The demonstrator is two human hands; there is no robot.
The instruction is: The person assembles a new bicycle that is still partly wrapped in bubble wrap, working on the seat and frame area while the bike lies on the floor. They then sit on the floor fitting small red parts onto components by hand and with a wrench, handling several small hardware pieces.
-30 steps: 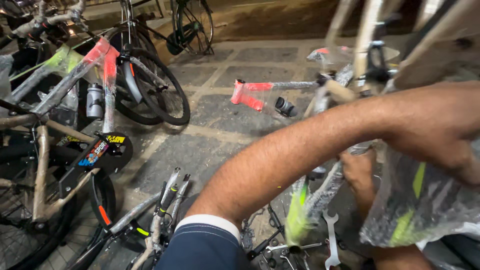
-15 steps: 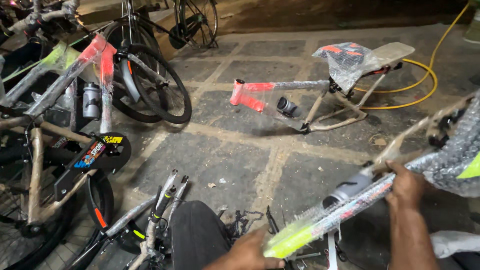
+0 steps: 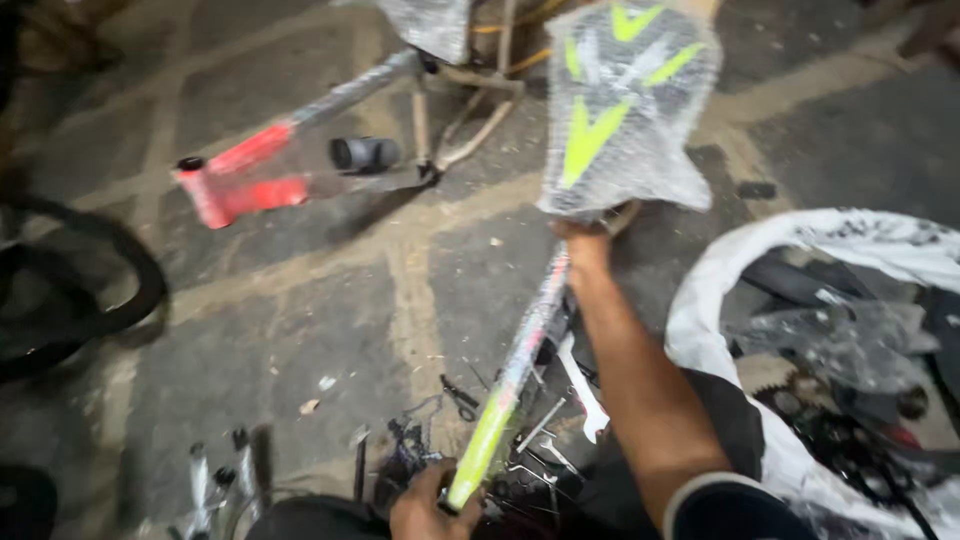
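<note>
The wrapped bike frame (image 3: 520, 350) is held tilted above the paved floor (image 3: 300, 330). The left hand (image 3: 425, 510) grasps its yellow lower end; the right hand (image 3: 585, 240) grips near the bubble-wrapped upper section (image 3: 625, 110). Wrapping remains on; wrenches (image 3: 580, 385) lie beneath, untouched.

Left hand (image 3: 428, 505) and right hand (image 3: 583, 240) grip a plastic-wrapped bicycle frame (image 3: 520, 365) above scattered wrenches (image 3: 582, 390).

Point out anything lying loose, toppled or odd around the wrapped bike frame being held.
A red-ended frame lies flat on the paving. Wrenches and small tools are scattered loose under the wrapped frame, held by the left hand and right hand. A white sack gapes open, parts showing.
</note>
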